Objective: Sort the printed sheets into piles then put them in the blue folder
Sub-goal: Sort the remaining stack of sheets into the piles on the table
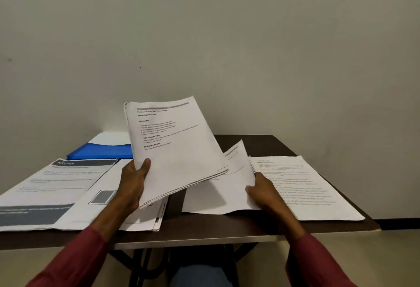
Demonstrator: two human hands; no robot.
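White printed stack point(175, 150) gripped by left hand point(133, 184); right hand point(261, 192) pinches loose sheet point(216, 195).

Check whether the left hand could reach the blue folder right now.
Probably not yet: the left hand grips the raised stack of sheets. The blue folder lies beyond it, with only flat piles between.
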